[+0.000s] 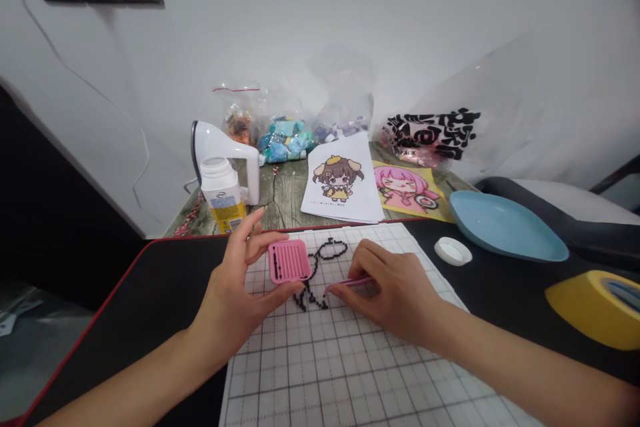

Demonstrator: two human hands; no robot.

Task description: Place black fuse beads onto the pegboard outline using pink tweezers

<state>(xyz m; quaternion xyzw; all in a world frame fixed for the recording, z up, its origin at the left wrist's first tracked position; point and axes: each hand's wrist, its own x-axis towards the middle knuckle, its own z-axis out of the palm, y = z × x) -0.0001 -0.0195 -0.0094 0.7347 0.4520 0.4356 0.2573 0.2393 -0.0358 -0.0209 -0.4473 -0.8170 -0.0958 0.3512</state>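
Note:
Between the thumb and fingers of my left hand (pixel 235 283) is a small pink ridged bead tray (pixel 293 255), tilted toward me, with a few black beads in its grooves. My right hand (pixel 387 287) pinches pink tweezers (pixel 356 281), whose tip points at the beads on the board. Under both hands lies a white gridded pegboard (pixel 320 367). Black beads (pixel 333 249) form a curved outline on it, with an oval at the top and zigzag lines near the tweezers. The tray covers part of the outline.
Behind the board lie a printed cartoon sheet (pixel 330 197) and a yellow picture (pixel 407 190). A white bottle (pixel 220 190) and a white handheld appliance (pixel 225 140) stand left. On the right are a white cap (pixel 453 251), a blue plate (pixel 510 227) and yellow tape (pixel 595 307). Bags (pixel 287 137) line the wall.

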